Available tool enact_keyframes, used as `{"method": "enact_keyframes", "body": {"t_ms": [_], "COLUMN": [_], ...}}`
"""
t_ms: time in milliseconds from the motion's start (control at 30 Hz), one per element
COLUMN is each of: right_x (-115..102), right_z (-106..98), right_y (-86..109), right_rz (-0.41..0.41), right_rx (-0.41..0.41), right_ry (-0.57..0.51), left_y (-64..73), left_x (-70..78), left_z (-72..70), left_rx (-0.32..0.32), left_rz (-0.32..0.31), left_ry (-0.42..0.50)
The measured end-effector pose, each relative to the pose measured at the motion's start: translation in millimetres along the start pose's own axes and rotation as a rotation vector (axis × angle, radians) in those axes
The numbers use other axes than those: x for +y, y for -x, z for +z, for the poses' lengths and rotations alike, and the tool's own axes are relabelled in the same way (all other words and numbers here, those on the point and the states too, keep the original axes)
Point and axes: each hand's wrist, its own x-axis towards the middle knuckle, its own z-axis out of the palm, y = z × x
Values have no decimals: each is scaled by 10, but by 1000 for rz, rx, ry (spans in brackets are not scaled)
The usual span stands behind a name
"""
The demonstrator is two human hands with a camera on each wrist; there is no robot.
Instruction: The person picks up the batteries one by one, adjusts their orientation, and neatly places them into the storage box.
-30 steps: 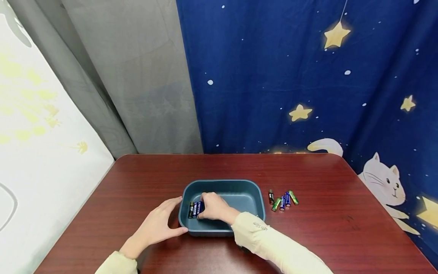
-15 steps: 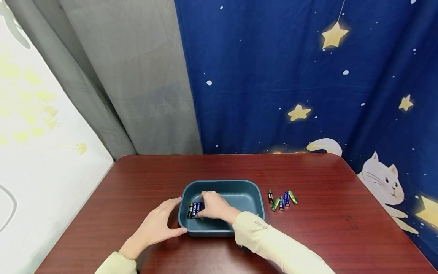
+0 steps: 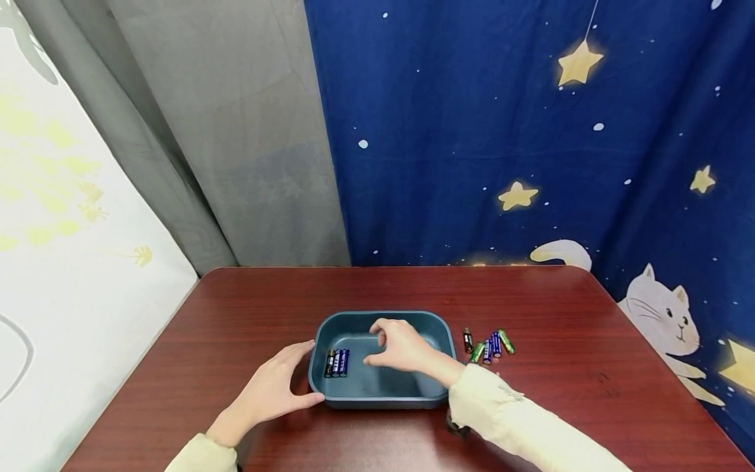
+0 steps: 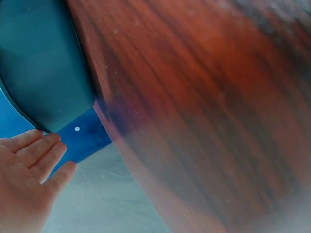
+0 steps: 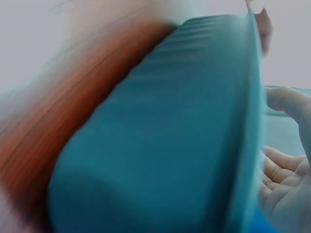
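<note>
Both hands look unloaded on my end. Left hand [image 3: 268,388]: fingers straight, thumb well apart, spanning the left end of the blue-green plastic tray [image 3: 383,402], fingertips and thumb at the rim. Right hand [image 3: 407,347]: over the middle of the tray, wide gap between thumb and bent fingers, nothing I can see in it. Right wrist view is smeared but agrees.

Inside, against the left end: one black battery [image 3: 329,364] and two blue batteries [image 3: 344,364], side by side, long axes running near to far.

Five loose ones on the red-brown table [image 3: 248,314], just right of the tray: black cell [image 3: 468,341] closest to the wall, then green cell [image 3: 477,353], two blue cells [image 3: 496,344], outer green cell [image 3: 506,342]. Black and blues lie roughly near-far; the greens slant, far ends leaning toward each other.

Key relation, I'd judge: right hand is the nearer one, but its fingers point left, so the loose cells sit off its wrist side, across the tray's right wall. Can't tell the sleeve's [image 3: 483,396] clearance from the nearer green.
</note>
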Motion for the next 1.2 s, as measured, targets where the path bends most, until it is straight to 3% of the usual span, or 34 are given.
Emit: {"method": "enact_keyframes", "body": {"t_ms": [367, 600, 700, 833, 933, 1200], "right_x": [562, 896, 904, 1110, 1402, 1708], "right_z": [-607, -902, -1037, -1134, -1151, -1239], "right_y": [439, 688, 815, 956, 1036, 1200], "right_rz": [-80, -42, -15, 42, 77, 145], "right_rx": [95, 156, 155, 120, 95, 79], "right_ry": [-76, -88, -106, -135, -160, -225], "left_y": [5, 4, 0, -3, -1, 1], "left_x": [5, 9, 11, 12, 12, 14], "left_z": [-6, -3, -6, -11, -12, -11], "left_rx": [5, 0, 1, 0, -1, -4], "left_rz": [0, -2, -1, -3, -3, -5], "left_ry": [0, -3, -7, -9, -8, -1]}}
